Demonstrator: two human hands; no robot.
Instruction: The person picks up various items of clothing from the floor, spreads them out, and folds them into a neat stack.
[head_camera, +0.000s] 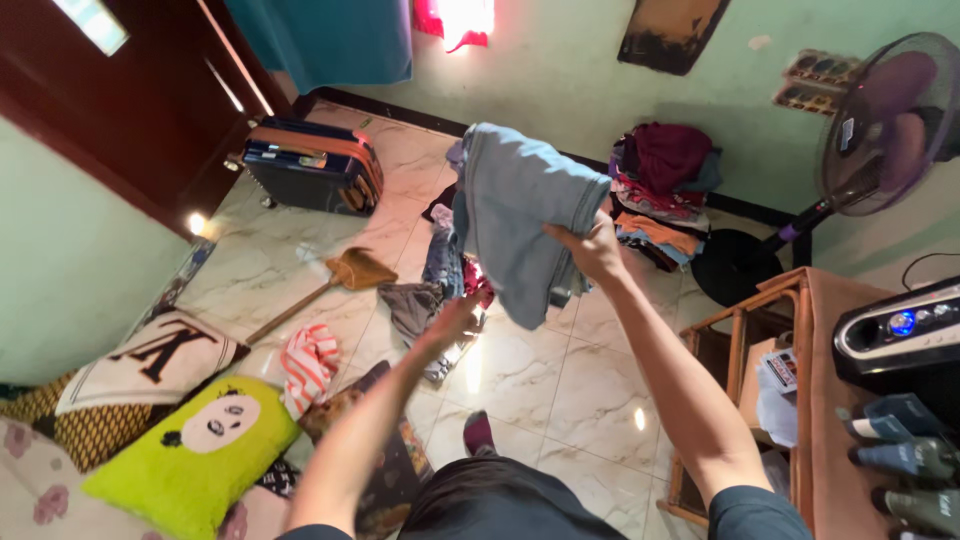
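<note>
While the right hand (592, 250) is raised with fingers clamped on the lower edge of a folded light-blue denim garment (520, 215), the cloth stands up and to the left of that hand, clear of the floor. Left hand (455, 318): lower and to the left, fingers spread and apart, holding nothing, just under the garment's hanging corner. Beneath both hands: loose heap of clothes (440, 290) on pale marble floor tiles (560, 390), with bare tile open toward the person. Beyond the right hand: stacked folded clothes (665, 190) against the green wall. Right of it: purple standing fan (880, 125) and a wooden shelf unit (790, 330), its edge close to the right forearm. Left of the left hand: broom (345, 275), suitcase (315, 165), green panda pillow (195, 455).
</note>
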